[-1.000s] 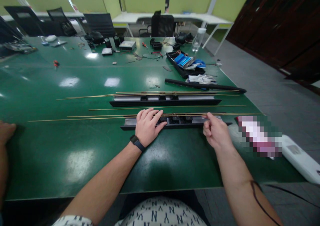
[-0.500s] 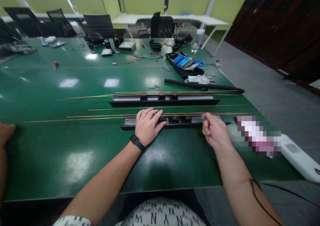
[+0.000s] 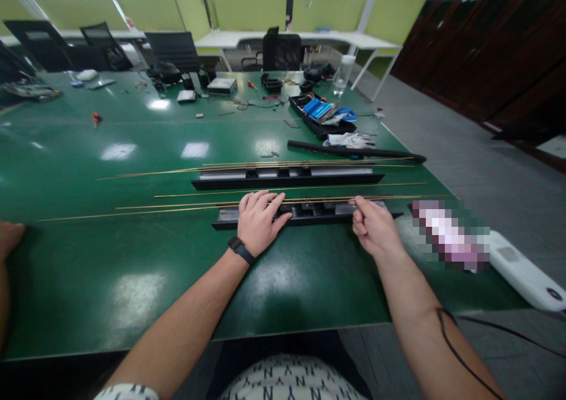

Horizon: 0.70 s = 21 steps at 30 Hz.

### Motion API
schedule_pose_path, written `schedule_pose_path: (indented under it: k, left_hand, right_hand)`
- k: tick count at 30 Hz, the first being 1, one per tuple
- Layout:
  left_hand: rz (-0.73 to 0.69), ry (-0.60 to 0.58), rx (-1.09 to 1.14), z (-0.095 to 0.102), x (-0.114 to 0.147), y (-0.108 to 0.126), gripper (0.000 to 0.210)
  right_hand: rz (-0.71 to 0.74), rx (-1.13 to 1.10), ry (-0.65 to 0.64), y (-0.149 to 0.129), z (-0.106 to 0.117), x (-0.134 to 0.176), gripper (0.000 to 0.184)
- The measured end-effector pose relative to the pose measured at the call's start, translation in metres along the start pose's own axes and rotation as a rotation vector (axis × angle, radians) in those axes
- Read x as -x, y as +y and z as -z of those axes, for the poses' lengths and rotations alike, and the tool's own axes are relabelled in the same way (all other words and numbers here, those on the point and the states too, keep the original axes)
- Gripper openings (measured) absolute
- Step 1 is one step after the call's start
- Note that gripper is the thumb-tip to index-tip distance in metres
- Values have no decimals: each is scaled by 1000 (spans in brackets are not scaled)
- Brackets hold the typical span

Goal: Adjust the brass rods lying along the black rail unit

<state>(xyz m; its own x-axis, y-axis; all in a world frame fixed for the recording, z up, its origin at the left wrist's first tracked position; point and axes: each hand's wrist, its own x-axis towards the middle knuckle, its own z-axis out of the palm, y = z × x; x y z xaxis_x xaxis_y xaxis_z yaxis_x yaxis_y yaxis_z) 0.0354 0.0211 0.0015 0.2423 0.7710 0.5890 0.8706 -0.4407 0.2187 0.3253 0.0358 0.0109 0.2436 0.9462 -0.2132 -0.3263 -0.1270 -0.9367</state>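
Currently lays a spread left hand [image 3: 259, 224] over the near rail [image 3: 327, 218], pinching a golden rod [image 3: 318, 200] with the right grip [image 3: 375, 229].

Rod [image 3: 198, 194] btwn 2 rails [image 3: 287, 182]

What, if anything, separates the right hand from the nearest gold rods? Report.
Nothing visible: the right hand meets the gold rods at the near rail, apparently pinching. Farther left, the left hand covers part of them.
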Motion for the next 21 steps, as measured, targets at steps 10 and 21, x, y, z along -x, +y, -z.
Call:
schedule_pose_path:
  k: [10, 21]
  left_hand:
    - [-5, 9, 6, -1, 0, -1, 44]
    - [-6, 7, 7, -2, 0, -1, 45]
  right_hand:
    - [0, -25, 23, -2, 0, 0, 31]
    - [4, -18, 28, -2, -1, 1, 32]
